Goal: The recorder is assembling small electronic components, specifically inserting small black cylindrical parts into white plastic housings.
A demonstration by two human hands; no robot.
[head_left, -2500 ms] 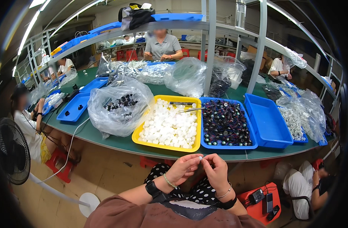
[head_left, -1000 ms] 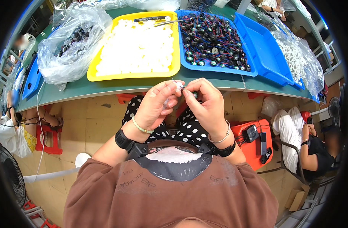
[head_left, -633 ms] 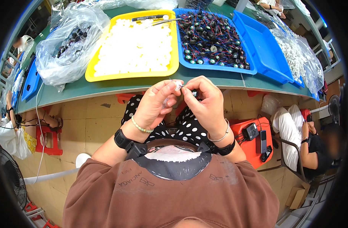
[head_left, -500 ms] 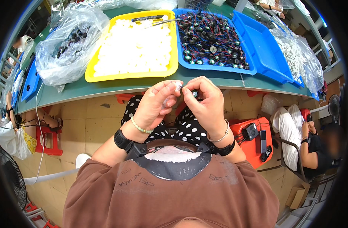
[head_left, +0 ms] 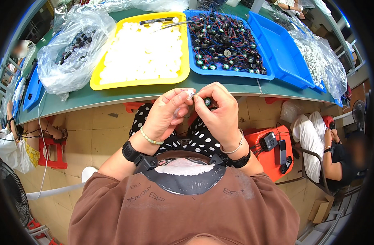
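Note:
Just past the table's near edge, my left hand pinches a small white plastic cap between thumb and fingertips. Close beside it, my right hand has thumb and index finger pressed together on thin wire ends at the cap. A small black round part with a green face shows by the curled fingers of that hand; the run of its wires is mostly hidden. Ahead is a yellow tray of white caps. Beside it, a blue tray holds many black round parts with red and blue wires.
A marker pen and tweezers lie across the yellow tray's far end. Another blue tray and a bag of white pieces are at right. A clear bag with dark parts stands left. Someone sits near a red stool.
Both hands keep their pinch, with the right hand shifted very slightly left. The trays sit a touch further left in the picture.

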